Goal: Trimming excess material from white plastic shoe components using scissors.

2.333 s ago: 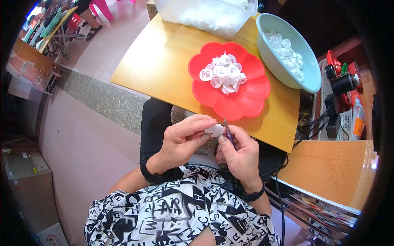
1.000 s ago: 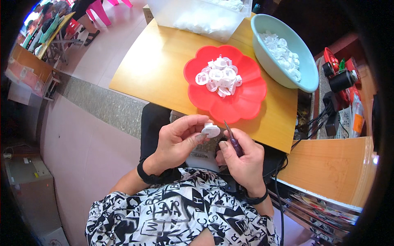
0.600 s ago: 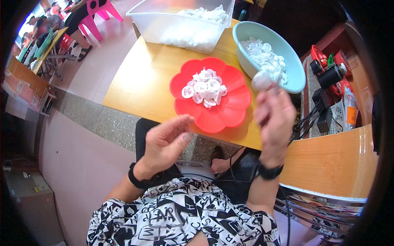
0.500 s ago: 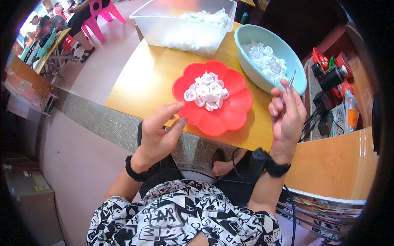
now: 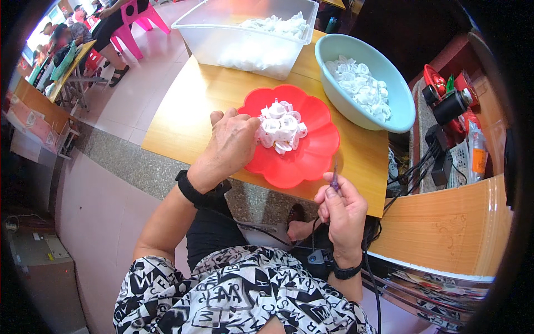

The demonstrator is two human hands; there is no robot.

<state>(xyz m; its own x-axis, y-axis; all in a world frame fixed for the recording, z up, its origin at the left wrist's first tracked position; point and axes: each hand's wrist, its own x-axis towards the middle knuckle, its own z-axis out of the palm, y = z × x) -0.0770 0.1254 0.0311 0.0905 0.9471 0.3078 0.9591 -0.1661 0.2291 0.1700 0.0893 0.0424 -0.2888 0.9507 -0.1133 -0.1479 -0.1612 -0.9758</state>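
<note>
A red flower-shaped plate (image 5: pixel 320 147) lies on the wooden table with a heap of small white plastic pieces (image 5: pixel 282 127) in its middle. My left hand (image 5: pixel 228 142) reaches over the plate's left rim, fingers bent together at the heap's left side. Its fingertips are partly hidden, so what they pinch cannot be made out. In front of the table's near edge, my right hand (image 5: pixel 344 214) is closed around a slim pointed tool (image 5: pixel 334 181) with a purple handle and a thin metal tip pointing up. The tool is apart from the plate.
A light blue basin (image 5: pixel 405 106) of similar pieces stands behind the plate, to the right. At the back is a clear plastic bin (image 5: pixel 194 39), also holding white pieces. Cables and a black bottle (image 5: pixel 451 107) crowd the right-hand shelf. People sit at far left.
My left hand has moved from beside the plate to the heap, its fingers closing. My right hand, with the pointed tool, has come down and left from the basin's rim toward me.
</note>
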